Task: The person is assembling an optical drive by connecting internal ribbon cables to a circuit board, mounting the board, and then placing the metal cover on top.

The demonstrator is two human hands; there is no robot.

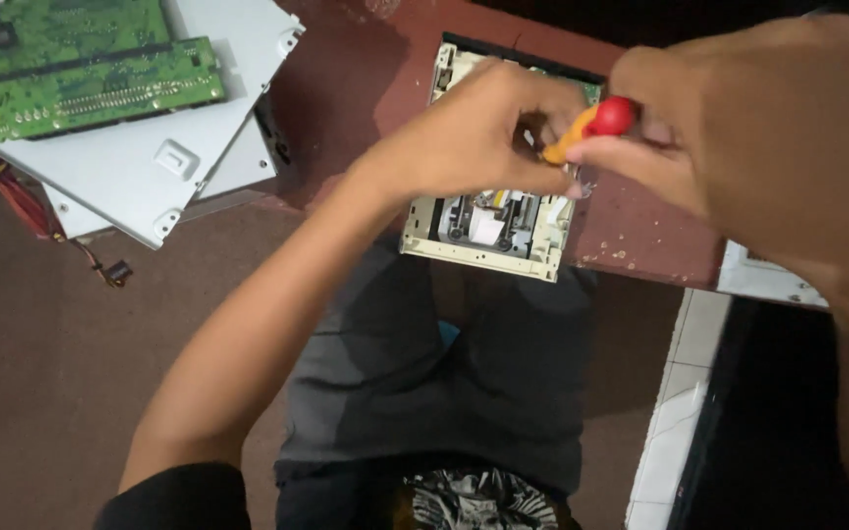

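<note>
At about ten o'clock in the head view lay a green circuit board [91,69] on top of two grey sheet-metal covers [164,147], with red wires [12,191] trailing out from under them toward eight o'clock. These sat well apart from the work.

Moving right, the left hand [474,132] came in from seven o'clock along a bare forearm and rested on the cream-coloured disc drive mechanism [488,231], which lay near the centre on a reddish-brown surface [346,88], partly over the edge above the person's grey shorts [424,383]. The left hand's fingers were curled loosely, pinching toward the tool tip; whether they held a small screw or only steadied the shaft could not be told.

At about one o'clock the right hand [768,147], large and blurred close to the camera, closed its thumb and fingers round the red and orange handle of a screwdriver [591,128].

The drive looked light and stiff, a thin plastic frame around a metal chassis, but fragile inside: the white part and rails in the open middle would likely mark or bend easily. The outer frame edges, at its long sides, seemed the safest place to take hold. The screwdriver handle looked smooth and possibly slippery.
</note>
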